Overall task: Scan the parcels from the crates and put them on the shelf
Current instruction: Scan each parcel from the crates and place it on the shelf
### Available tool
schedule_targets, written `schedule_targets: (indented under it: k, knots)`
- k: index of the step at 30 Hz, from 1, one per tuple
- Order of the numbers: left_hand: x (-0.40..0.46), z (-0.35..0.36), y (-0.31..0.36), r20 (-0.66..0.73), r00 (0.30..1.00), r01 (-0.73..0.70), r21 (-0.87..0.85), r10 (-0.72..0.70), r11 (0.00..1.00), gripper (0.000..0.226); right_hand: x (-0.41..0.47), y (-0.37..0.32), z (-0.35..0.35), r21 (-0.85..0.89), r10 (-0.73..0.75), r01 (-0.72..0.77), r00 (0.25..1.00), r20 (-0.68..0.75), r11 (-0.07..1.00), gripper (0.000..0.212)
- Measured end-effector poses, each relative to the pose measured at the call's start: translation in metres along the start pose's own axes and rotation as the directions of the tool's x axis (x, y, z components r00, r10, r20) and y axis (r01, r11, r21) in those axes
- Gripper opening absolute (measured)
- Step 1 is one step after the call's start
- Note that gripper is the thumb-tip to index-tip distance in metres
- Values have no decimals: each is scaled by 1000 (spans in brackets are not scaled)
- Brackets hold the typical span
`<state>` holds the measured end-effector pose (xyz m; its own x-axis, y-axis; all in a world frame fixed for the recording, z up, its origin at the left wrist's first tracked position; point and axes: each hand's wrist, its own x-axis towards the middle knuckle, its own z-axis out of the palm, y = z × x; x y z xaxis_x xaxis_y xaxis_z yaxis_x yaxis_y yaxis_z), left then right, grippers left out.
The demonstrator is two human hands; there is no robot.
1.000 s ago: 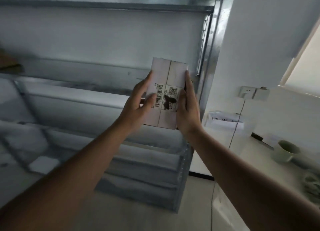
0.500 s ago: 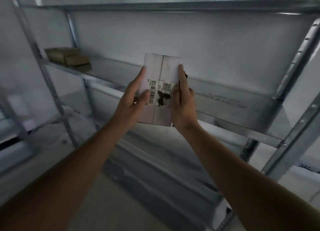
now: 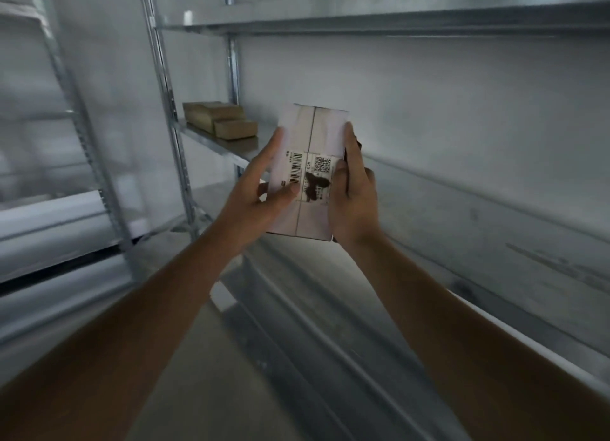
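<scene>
step: shelving | parcel [image 3: 312, 163] held upright before shelf [image 3: 478, 229] | left hand [image 3: 260, 189], right hand [image 3: 351, 193] clamp its sides | advice: lay flat beside boxes [image 3: 219, 119], label out

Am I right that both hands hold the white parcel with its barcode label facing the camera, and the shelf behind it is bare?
Not quite. Both hands, left hand and right hand, do hold the white parcel, label facing the head camera, but the shelf is not bare: brown boxes sit at its left end.

Two bare forearms, sleeveless to the frame edge, no rings or watch
</scene>
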<state>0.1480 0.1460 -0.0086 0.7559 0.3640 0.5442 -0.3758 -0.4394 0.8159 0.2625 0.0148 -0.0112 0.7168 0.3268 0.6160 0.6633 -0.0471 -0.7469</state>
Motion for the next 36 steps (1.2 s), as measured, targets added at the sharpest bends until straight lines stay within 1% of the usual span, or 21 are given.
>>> schedule_targets:
  k: [5, 9, 16, 24, 28, 32, 36]
  knots:
    - [56, -80, -54, 7, 1000, 11, 15, -11, 1000, 83, 51, 8, 97, 11, 26, -26, 1000, -13, 1000, 56]
    - [103, -138, -96, 49, 998, 38, 2, -38, 999, 85, 94, 15, 167, -13, 72, -73, 997, -8, 997, 56]
    - [182, -205, -161, 94, 995, 34, -2, -34, 999, 85, 163, 29, 259, -57, 143, -144, 989, -36, 988, 56]
    - [283, -238, -247, 149, 989, -12, 95, -2, 995, 82, 251, 92, 328, -103, 182, -186, 982, -48, 977, 55]
    - [331, -244, -284, 200, 978, 29, 110, -51, 993, 80, 287, 122, 353, -81, 255, -259, 965, -54, 962, 54]
    - [375, -252, -313, 221, 971, 71, 92, -90, 993, 76, 321, 139, 372, -74, 308, -312, 950, -61, 947, 54]
    - [416, -258, -336, 257, 961, 88, 81, -107, 993, 79, 351, 151, 387, -63, 367, -372, 927, -76, 926, 54]
